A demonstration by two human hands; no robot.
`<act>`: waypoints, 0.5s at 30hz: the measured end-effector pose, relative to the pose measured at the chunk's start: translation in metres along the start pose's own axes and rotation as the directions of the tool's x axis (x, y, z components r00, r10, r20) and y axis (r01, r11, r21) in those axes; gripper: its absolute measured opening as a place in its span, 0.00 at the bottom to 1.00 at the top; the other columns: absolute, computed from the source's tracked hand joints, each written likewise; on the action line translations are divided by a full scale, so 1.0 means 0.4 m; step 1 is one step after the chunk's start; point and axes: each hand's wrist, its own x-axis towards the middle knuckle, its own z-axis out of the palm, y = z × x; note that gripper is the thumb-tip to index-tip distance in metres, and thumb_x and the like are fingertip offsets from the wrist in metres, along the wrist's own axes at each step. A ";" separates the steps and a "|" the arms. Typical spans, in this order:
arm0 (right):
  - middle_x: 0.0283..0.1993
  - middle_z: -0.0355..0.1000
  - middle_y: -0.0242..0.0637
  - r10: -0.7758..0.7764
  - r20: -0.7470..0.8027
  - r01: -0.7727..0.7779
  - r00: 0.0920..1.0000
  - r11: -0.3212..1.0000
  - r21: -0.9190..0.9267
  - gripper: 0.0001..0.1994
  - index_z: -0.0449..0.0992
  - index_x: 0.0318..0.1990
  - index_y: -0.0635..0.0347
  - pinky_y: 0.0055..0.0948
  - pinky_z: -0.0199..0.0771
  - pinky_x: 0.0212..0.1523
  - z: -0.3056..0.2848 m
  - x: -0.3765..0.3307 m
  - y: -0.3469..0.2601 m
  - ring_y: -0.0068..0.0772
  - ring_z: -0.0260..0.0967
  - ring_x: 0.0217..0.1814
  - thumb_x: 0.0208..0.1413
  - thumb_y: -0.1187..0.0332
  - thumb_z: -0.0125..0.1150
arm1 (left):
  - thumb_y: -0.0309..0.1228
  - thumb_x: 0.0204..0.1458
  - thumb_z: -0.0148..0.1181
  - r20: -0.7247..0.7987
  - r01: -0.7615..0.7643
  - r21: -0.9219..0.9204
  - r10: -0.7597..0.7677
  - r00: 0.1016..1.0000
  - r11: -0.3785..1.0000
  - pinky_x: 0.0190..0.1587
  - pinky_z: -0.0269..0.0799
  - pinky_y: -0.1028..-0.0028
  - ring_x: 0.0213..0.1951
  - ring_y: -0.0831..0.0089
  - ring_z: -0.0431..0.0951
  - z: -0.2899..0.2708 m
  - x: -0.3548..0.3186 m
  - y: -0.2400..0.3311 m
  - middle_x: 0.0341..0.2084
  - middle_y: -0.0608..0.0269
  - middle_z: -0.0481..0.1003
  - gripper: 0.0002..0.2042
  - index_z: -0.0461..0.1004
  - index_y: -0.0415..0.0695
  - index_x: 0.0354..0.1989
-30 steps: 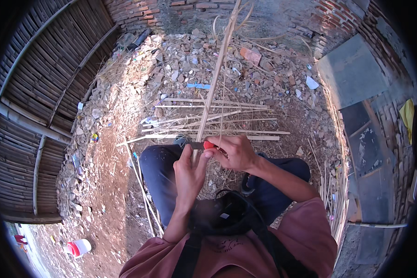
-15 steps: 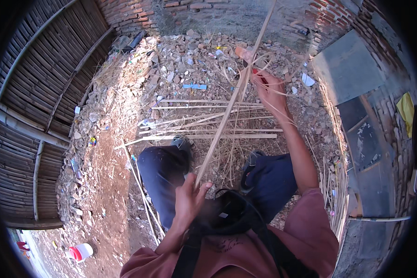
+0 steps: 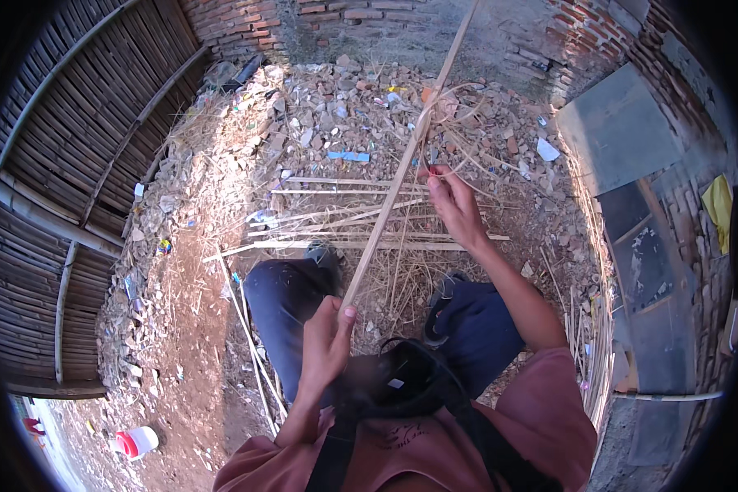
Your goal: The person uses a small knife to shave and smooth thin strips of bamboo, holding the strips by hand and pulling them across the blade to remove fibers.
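Note:
A long bamboo strip point(image 3: 389, 198) slants from between my knees up toward the far wall. My left hand point(image 3: 325, 343) is closed round its near end, with the thumb along the top. Beside the strip, farther out, my right hand point(image 3: 457, 205) grips a red-handled knife point(image 3: 434, 170); most of the handle is hidden by the fingers, and the small dark blade is hard to make out. Thin curled shavings point(image 3: 466, 152) hang around the strip and past the right hand. Several split bamboo strips point(image 3: 344, 244) lie crosswise on the ground beyond my feet.
Rubble point(image 3: 328, 123) and litter cover the ground toward the brick wall point(image 3: 369, 29). A bamboo-slat wall point(image 3: 66, 123) stands left, and panels point(image 3: 623, 123) lean at the right. A white container with a red lid point(image 3: 143, 440) lies at lower left. More strips point(image 3: 250, 353) lie beside my left leg.
My right hand with the knife has drawn back along the strip toward me and a little left. My left hand has closed more firmly on the near end.

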 end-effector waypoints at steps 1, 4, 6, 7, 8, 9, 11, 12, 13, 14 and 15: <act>0.28 0.65 0.22 -0.083 0.020 0.084 0.996 0.995 -0.046 0.15 0.76 0.53 0.61 0.24 0.64 0.29 0.019 -0.015 0.001 0.17 0.61 0.27 0.72 0.58 0.54 | 0.41 0.68 0.57 -0.001 0.002 0.000 -0.002 1.000 1.000 0.25 0.63 0.71 0.22 0.80 0.68 0.002 0.007 0.004 0.16 0.63 0.69 0.16 0.70 0.38 0.35; 0.27 0.70 0.28 -0.310 0.105 0.326 0.945 0.925 -0.198 0.13 0.76 0.51 0.61 0.27 0.64 0.27 0.052 -0.058 -0.005 0.20 0.64 0.24 0.71 0.61 0.55 | 0.40 0.65 0.62 -0.111 -0.019 -0.076 0.010 0.994 0.997 0.25 0.60 0.74 0.21 0.83 0.64 0.009 0.031 0.045 0.16 0.68 0.68 0.16 0.70 0.38 0.35; 0.28 0.74 0.37 -0.408 0.231 0.461 0.883 0.845 -0.270 0.11 0.76 0.47 0.61 0.30 0.69 0.27 0.066 -0.089 -0.026 0.29 0.72 0.25 0.67 0.62 0.61 | 0.40 0.61 0.67 -0.120 -0.021 0.012 0.022 0.993 1.000 0.24 0.59 0.75 0.21 0.83 0.62 0.002 0.042 0.067 0.15 0.70 0.67 0.17 0.70 0.38 0.35; 0.28 0.74 0.37 -0.409 0.233 0.463 0.882 0.844 -0.270 0.11 0.76 0.47 0.61 0.30 0.69 0.27 0.075 -0.099 -0.034 0.29 0.72 0.25 0.67 0.62 0.61 | 0.40 0.57 0.72 -0.123 -0.023 0.099 0.035 0.992 0.995 0.23 0.57 0.76 0.20 0.84 0.61 0.003 0.047 0.073 0.15 0.71 0.66 0.19 0.69 0.39 0.35; 0.29 0.76 0.38 -0.445 0.297 0.522 0.845 0.805 -0.280 0.11 0.76 0.46 0.61 0.32 0.71 0.27 0.086 -0.106 -0.039 0.32 0.75 0.26 0.66 0.61 0.63 | 0.40 0.57 0.72 -0.126 -0.023 0.098 0.035 0.991 0.995 0.23 0.57 0.76 0.20 0.84 0.61 0.004 0.053 0.076 0.15 0.71 0.66 0.19 0.69 0.39 0.35; 0.30 0.77 0.39 -0.473 0.358 0.577 0.805 0.766 -0.285 0.12 0.76 0.45 0.61 0.34 0.74 0.27 0.098 -0.112 -0.039 0.34 0.78 0.28 0.65 0.61 0.64 | 0.39 0.53 0.76 -0.123 -0.046 0.090 0.057 0.991 0.995 0.22 0.56 0.77 0.20 0.84 0.60 0.007 0.058 0.076 0.15 0.72 0.66 0.20 0.69 0.39 0.35; 0.32 0.79 0.40 -0.461 0.382 0.575 0.801 0.771 -0.273 0.13 0.77 0.43 0.60 0.35 0.76 0.28 0.122 -0.119 -0.023 0.38 0.80 0.29 0.63 0.60 0.67 | 0.38 0.48 0.80 -0.119 -0.068 0.082 0.077 0.990 0.994 0.22 0.55 0.78 0.20 0.84 0.59 0.015 0.067 0.078 0.14 0.72 0.65 0.23 0.69 0.39 0.36; 0.31 0.77 0.40 -0.491 0.384 0.595 0.782 0.772 -0.224 0.13 0.76 0.43 0.61 0.35 0.75 0.27 0.138 -0.122 -0.023 0.38 0.78 0.28 0.62 0.61 0.68 | 0.35 0.48 0.80 -0.092 -0.075 0.058 0.080 0.993 0.996 0.24 0.53 0.80 0.22 0.87 0.57 0.014 0.068 0.081 0.17 0.76 0.63 0.22 0.69 0.40 0.37; 0.30 0.76 0.40 -0.520 0.384 0.615 0.763 0.768 -0.181 0.13 0.76 0.43 0.62 0.35 0.73 0.27 0.147 -0.127 -0.021 0.39 0.76 0.26 0.62 0.62 0.68 | 0.32 0.48 0.80 -0.060 -0.085 0.028 0.087 0.994 0.996 0.25 0.51 0.82 0.24 0.89 0.55 0.017 0.070 0.083 0.20 0.79 0.61 0.21 0.70 0.41 0.39; 0.30 0.76 0.40 -0.482 0.399 0.586 0.780 0.787 -0.193 0.13 0.76 0.42 0.62 0.36 0.74 0.27 0.154 -0.136 -0.015 0.39 0.77 0.26 0.61 0.61 0.69 | 0.32 0.48 0.80 -0.059 -0.085 0.028 0.086 0.995 0.996 0.25 0.51 0.82 0.24 0.89 0.55 0.020 0.071 0.084 0.20 0.79 0.61 0.21 0.70 0.41 0.39; 0.30 0.76 0.40 -0.482 0.399 0.585 0.780 0.788 -0.194 0.13 0.76 0.42 0.62 0.36 0.74 0.27 0.158 -0.144 -0.014 0.39 0.77 0.26 0.61 0.61 0.69 | 0.32 0.49 0.79 -0.048 -0.108 -0.003 0.108 0.993 0.994 0.25 0.52 0.82 0.24 0.89 0.56 0.025 0.071 0.085 0.20 0.79 0.62 0.21 0.70 0.41 0.41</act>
